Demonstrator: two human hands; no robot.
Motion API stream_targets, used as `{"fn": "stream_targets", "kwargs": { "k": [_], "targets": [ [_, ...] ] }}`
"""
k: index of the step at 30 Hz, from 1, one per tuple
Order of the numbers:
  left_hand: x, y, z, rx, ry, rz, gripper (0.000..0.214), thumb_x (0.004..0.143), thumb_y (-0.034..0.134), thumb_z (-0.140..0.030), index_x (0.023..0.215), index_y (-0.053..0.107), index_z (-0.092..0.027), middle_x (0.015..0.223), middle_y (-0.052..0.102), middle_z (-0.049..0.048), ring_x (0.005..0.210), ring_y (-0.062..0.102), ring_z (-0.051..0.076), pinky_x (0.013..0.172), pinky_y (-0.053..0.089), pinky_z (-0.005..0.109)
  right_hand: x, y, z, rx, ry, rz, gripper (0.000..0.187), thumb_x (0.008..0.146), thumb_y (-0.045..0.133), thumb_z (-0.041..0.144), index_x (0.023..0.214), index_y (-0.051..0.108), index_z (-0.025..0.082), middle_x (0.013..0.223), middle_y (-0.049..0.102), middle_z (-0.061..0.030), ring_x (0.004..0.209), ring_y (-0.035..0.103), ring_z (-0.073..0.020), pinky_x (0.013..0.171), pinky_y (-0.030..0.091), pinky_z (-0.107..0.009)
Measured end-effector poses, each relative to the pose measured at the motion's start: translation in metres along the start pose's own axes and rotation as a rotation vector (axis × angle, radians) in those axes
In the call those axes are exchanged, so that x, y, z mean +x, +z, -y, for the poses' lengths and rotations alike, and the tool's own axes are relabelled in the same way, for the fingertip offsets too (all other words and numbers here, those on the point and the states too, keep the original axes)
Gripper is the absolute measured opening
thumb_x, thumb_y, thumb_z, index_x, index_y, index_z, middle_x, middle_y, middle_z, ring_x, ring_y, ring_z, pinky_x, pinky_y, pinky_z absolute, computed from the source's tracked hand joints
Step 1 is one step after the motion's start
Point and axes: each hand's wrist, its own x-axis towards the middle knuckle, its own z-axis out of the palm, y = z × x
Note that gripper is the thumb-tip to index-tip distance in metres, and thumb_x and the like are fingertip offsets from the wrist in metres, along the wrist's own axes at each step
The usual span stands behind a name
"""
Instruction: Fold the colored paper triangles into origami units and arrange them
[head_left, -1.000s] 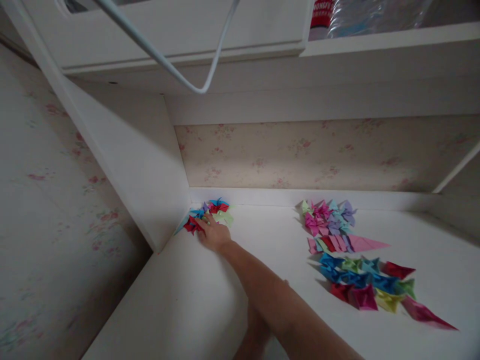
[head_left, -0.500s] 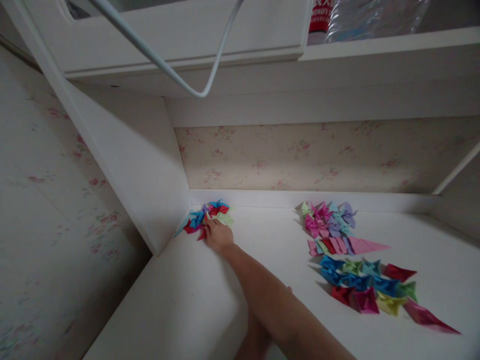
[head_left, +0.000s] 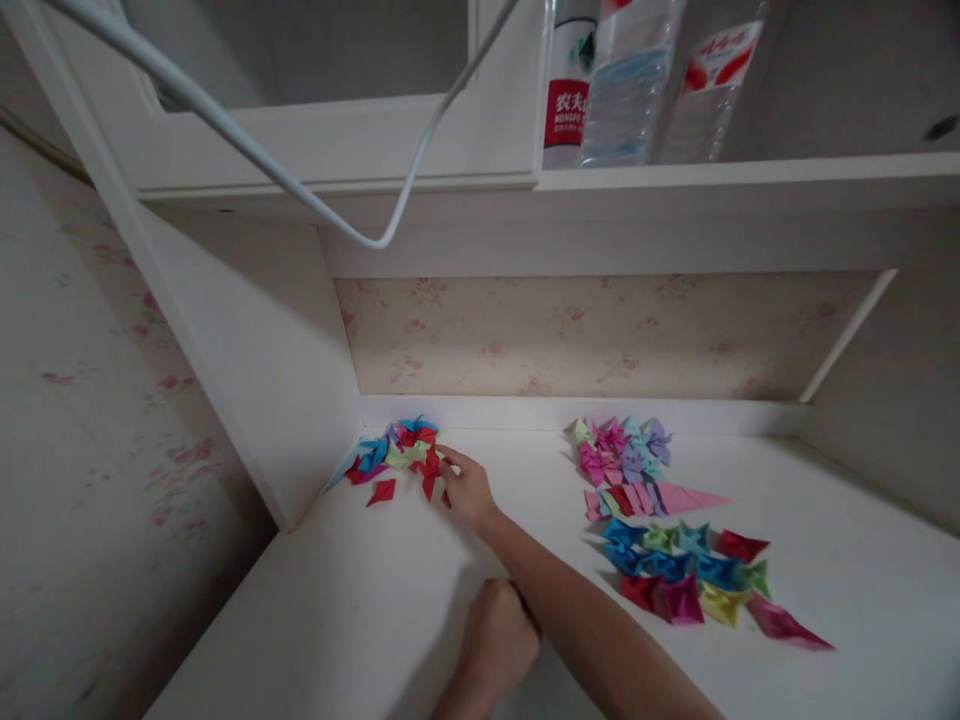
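On the left of the white surface, in the head view, a loose pile of folded-paper origami pieces (head_left: pixel 373 455) in blue, red, green and purple lies against the side panel. My right hand (head_left: pixel 466 487) reaches across to its right edge. Thumb and fingertips are closed on a red origami piece (head_left: pixel 430 470) with pointed ends. A small red folded diamond (head_left: pixel 382 491) lies apart, in front of the pile. My left hand (head_left: pixel 499 632) is a closed fist under the right forearm, near the bottom; whatever it may hold is hidden.
To the right lie a cluster of pink and purple origami pieces (head_left: pixel 621 450), a row of overlapping folded strips (head_left: pixel 637 499) and several rows of blue, red and yellow pieces (head_left: pixel 675 567). Overhead are a shelf with plastic bottles (head_left: pixel 630 85) and a hanging white cable (head_left: pixel 315 208).
My right hand has shifted from over the pile to its right edge, uncovering the small red diamond. My left fist has come into view below. The camera has tilted up, showing more bottles.
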Motion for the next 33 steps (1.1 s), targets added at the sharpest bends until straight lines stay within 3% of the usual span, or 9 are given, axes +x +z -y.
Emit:
{"fn": "stream_targets", "kwargs": {
  "k": [2,5,8,13,16,19,23,27,33],
  "targets": [
    [0.004,-0.002,-0.005,0.035,0.033,-0.027,0.026,0.075,0.048,-0.028,0.056,0.063,-0.018,0.062,0.066,0.0077,0.057,0.057,0.021,0.051,0.030,0.030,-0.018,-0.018,-0.006,0.139,0.031,-0.019,0.046,0.092,0.037,0.045,0.127,0.056,0.022,0.080,0.068,-0.0016,0.046,0.055,-0.0105,0.047,0.045,-0.023],
    [0.009,-0.004,-0.008,0.017,0.043,-0.059,0.034,0.079,0.045,-0.032,0.049,0.051,-0.017,0.047,0.047,-0.0012,0.048,0.041,0.012,0.048,0.022,0.026,-0.054,-0.050,-0.019,0.282,0.082,-0.069,0.054,0.088,0.041,0.054,0.122,0.059,0.016,0.066,0.063,-0.0007,0.040,0.049,-0.0095,0.039,0.039,-0.021],
    [0.009,-0.008,-0.011,0.012,0.080,-0.046,0.039,0.082,0.045,-0.040,0.052,0.048,-0.017,0.049,0.039,-0.0045,0.051,0.037,0.011,0.050,0.021,0.024,-0.095,-0.088,-0.032,0.408,0.144,-0.154,0.053,0.083,0.049,0.056,0.115,0.060,0.016,0.064,0.061,0.0003,0.040,0.046,-0.0083,0.038,0.036,-0.019],
    [0.002,-0.014,-0.019,-0.055,0.147,0.039,0.037,0.084,0.048,-0.048,0.071,0.060,-0.015,0.060,0.045,-0.0039,0.058,0.040,0.012,0.054,0.026,0.023,-0.153,-0.132,-0.048,0.585,0.232,-0.230,0.045,0.079,0.059,0.054,0.105,0.061,0.017,0.050,0.052,0.0056,0.038,0.042,-0.0078,0.037,0.030,-0.018],
    [-0.001,-0.016,-0.020,-0.096,0.151,0.116,0.037,0.080,0.055,-0.050,0.084,0.066,-0.015,0.061,0.048,-0.0039,0.056,0.037,0.012,0.054,0.027,0.022,-0.176,-0.133,-0.058,0.605,0.253,-0.174,0.045,0.080,0.058,0.055,0.102,0.060,0.017,0.045,0.049,0.0065,0.037,0.041,-0.0077,0.036,0.027,-0.018],
    [0.000,-0.015,-0.019,-0.148,0.131,0.139,0.038,0.076,0.060,-0.052,0.081,0.067,-0.014,0.061,0.052,-0.0023,0.057,0.040,0.012,0.055,0.031,0.022,-0.186,-0.122,-0.068,0.673,0.258,-0.122,0.043,0.080,0.059,0.056,0.095,0.061,0.016,0.042,0.047,0.0071,0.034,0.038,-0.0064,0.035,0.023,-0.017],
    [0.002,-0.014,-0.019,-0.262,0.138,0.171,0.040,0.078,0.058,-0.053,0.072,0.067,-0.014,0.066,0.060,0.0026,0.067,0.052,0.017,0.064,0.040,0.023,-0.187,-0.113,-0.075,0.711,0.237,-0.052,0.043,0.081,0.058,0.056,0.095,0.062,0.015,0.041,0.046,0.0074,0.033,0.037,-0.0059,0.033,0.023,-0.016],
    [0.005,-0.014,-0.019,-0.350,0.164,0.284,0.039,0.082,0.055,-0.050,0.074,0.069,-0.014,0.069,0.064,0.0052,0.073,0.058,0.019,0.071,0.045,0.026,-0.184,-0.120,-0.074,0.739,0.246,0.023,0.048,0.077,0.063,0.055,0.102,0.063,0.014,0.049,0.051,0.0055,0.034,0.041,-0.0066,0.031,0.028,-0.016],
    [0.006,-0.018,-0.015,-0.301,0.131,0.303,0.037,0.082,0.056,-0.047,0.075,0.072,-0.014,0.068,0.067,0.0041,0.074,0.061,0.020,0.070,0.046,0.026,-0.183,-0.125,-0.072,0.765,0.234,0.078,0.042,0.073,0.069,0.049,0.093,0.069,0.013,0.066,0.054,0.0022,0.037,0.043,-0.0040,0.030,0.031,-0.016]
  ]
}}
